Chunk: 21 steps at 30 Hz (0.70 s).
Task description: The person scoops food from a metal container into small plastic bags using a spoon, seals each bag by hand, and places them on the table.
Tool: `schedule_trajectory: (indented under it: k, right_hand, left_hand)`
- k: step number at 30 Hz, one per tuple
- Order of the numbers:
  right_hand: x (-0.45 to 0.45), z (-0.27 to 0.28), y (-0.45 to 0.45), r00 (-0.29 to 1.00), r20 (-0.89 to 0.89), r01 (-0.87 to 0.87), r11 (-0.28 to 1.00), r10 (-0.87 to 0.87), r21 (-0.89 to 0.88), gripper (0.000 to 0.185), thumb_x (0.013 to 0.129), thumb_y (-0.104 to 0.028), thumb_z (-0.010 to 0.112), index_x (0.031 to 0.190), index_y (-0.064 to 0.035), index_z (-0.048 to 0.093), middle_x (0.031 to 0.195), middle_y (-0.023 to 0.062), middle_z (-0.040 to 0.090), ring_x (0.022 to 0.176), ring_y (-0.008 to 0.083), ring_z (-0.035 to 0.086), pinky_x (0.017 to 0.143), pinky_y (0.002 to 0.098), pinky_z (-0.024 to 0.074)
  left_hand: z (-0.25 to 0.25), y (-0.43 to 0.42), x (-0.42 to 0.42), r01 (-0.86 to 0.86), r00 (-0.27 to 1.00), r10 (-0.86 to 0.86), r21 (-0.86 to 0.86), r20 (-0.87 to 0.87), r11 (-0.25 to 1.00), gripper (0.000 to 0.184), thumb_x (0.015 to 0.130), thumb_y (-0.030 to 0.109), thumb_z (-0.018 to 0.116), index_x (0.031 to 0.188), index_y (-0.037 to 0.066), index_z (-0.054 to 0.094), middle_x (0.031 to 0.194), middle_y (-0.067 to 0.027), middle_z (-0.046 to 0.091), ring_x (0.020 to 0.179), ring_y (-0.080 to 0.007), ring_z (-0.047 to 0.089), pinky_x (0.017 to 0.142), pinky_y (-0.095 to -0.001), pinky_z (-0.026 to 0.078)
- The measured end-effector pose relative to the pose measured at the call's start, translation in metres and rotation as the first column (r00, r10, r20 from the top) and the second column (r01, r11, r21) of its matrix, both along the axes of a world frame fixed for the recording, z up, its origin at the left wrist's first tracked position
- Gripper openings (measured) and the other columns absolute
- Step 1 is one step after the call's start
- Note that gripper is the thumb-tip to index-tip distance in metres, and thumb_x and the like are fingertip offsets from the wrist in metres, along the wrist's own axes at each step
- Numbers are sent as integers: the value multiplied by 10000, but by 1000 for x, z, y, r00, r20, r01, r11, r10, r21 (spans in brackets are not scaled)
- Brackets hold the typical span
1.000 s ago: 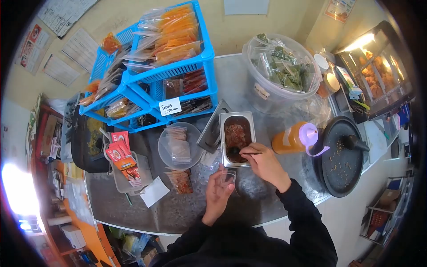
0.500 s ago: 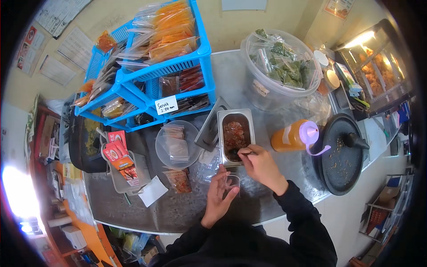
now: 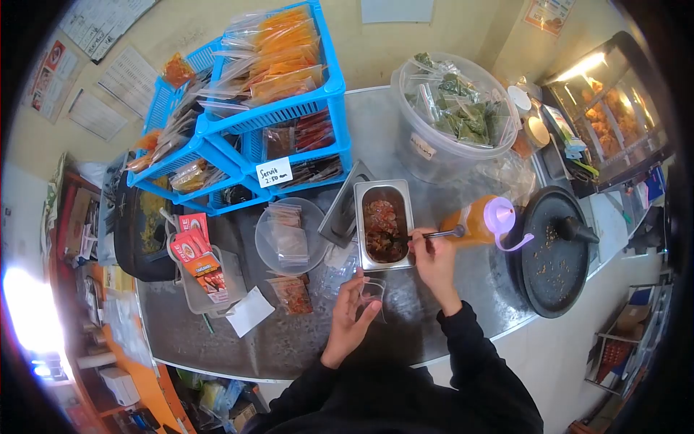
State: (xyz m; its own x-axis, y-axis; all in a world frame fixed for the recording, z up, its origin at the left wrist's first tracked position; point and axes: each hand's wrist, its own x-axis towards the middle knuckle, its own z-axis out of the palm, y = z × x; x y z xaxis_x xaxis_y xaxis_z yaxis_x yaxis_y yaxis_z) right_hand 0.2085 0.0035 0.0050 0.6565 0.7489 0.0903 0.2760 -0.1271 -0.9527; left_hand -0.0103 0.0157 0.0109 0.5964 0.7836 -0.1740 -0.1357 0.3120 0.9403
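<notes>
My right hand (image 3: 434, 262) pinches a metal spoon (image 3: 448, 233). Its handle points to the right, and its other end dips into red sambal (image 3: 381, 220) in a deep steel pan (image 3: 408, 202). Just below the pan, my left hand (image 3: 347, 318) grips a small clear plastic bag (image 3: 373, 295) by its edge, with fingers and thumb apart around the bag's mouth. No filling shows inside this bag. To its left lies a sealed bag of red sambal (image 3: 293, 295) on the metal table.
A round tub (image 3: 311, 239) of flat plastic bags stands left of the pan, before blue stacked baskets (image 3: 267, 105) of sachets. An orange bottle (image 3: 466, 218), a stone mortar (image 3: 557, 267) and a large plastic bucket (image 3: 426, 148) are on the right and behind.
My right hand has shifted slightly right and turned, so the spoon handle now sticks out to the right over the pan's rim. My left hand and the bag have barely moved.
</notes>
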Motion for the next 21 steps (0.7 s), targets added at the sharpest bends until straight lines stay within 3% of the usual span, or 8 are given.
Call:
schedule_trajectory:
  k: [4,10,13,16,19,21]
  right_hand:
    - [-2,31,-5,909,370,-222,974,192,40,63,912,11,652,926,9,713,896,127,714,739,282,689,651,348,530]
    - [4,32,0,870,423,-290,957,254,22,118,867,12,672,972,-19,714,941,120,697,824,340,672,716,397,540]
    - [11,17,8,765,518,-443,896,384,-10,111,876,-18,669,980,-22,708,918,122,684,813,348,664,718,419,539]
    - [6,26,6,768,452,-467,880,454,-91,75,879,-35,663,940,-23,705,923,138,678,819,358,663,705,443,534]
    - [2,41,5,782,464,-386,908,416,-162,51,861,-33,676,902,-27,705,880,137,671,778,374,663,666,463,526]
    - [-7,25,11,803,461,-386,919,377,-80,46,855,-32,678,890,-26,708,815,139,667,725,392,652,633,473,520]
  left_hand:
    - [0,2,-2,-5,1000,5,-1,17,1000,527,960,44,698,1411,36,425,1636,-220,288,1442,-238,406,1070,-358,443]
    - [-1,-2,0,-31,999,32,76,-17,997,542,952,39,708,1416,27,428,1628,-220,303,1426,-240,426,1087,-350,432]
    - [3,-2,3,-3,998,10,122,-57,993,542,948,48,718,1408,21,434,1624,-220,311,1424,-237,430,1098,-348,423]
    - [10,0,5,18,997,-10,108,-75,994,535,944,57,727,1394,16,442,1613,-217,330,1416,-229,441,1102,-348,420]
    - [10,0,6,20,996,-9,125,-91,992,534,939,67,737,1386,19,448,1590,-207,369,1378,-219,482,1096,-350,428]
    - [11,-1,7,35,993,-17,146,-117,989,538,937,81,744,1386,21,453,1577,-203,392,1346,-217,518,1088,-352,437]
